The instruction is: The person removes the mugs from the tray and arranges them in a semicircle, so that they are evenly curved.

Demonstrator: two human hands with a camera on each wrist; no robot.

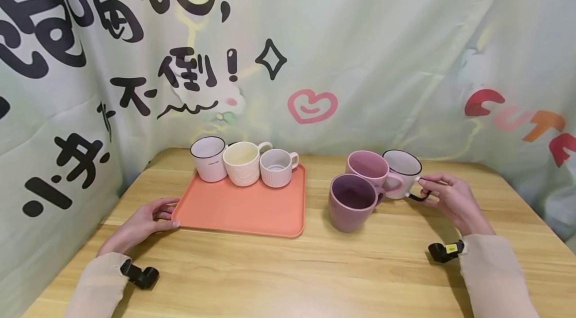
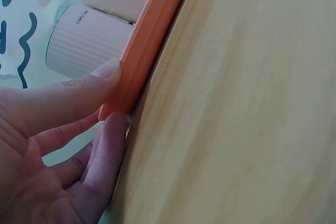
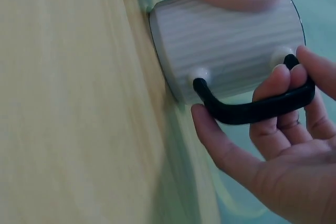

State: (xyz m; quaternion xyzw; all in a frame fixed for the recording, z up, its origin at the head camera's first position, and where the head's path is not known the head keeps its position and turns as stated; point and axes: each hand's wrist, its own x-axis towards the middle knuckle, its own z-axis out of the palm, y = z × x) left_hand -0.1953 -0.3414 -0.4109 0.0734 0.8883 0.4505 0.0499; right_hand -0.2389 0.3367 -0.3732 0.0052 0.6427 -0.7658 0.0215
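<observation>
In the head view my left hand (image 1: 148, 219) pinches the near left corner of the orange tray (image 1: 238, 213). The left wrist view shows the thumb on the tray's edge (image 2: 137, 66) and fingers underneath. Along the tray's back stand a white mug with a dark rim (image 1: 209, 165), a cream mug (image 1: 241, 168) and a small ribbed cup (image 1: 276, 172). My right hand (image 1: 452, 203) holds another white ribbed mug (image 3: 226, 40) by its black handle (image 3: 257, 109), its fingers curled through the loop. This mug is upright, partly hidden behind a pink mug.
Left of the held mug stand the pink mug (image 1: 366, 164) and, nearer, a purple mug (image 1: 350, 215), close together with handles to the right. A printed curtain (image 1: 360, 58) hangs behind the wooden table (image 1: 279, 273). Each wrist wears a small black camera (image 1: 141, 275).
</observation>
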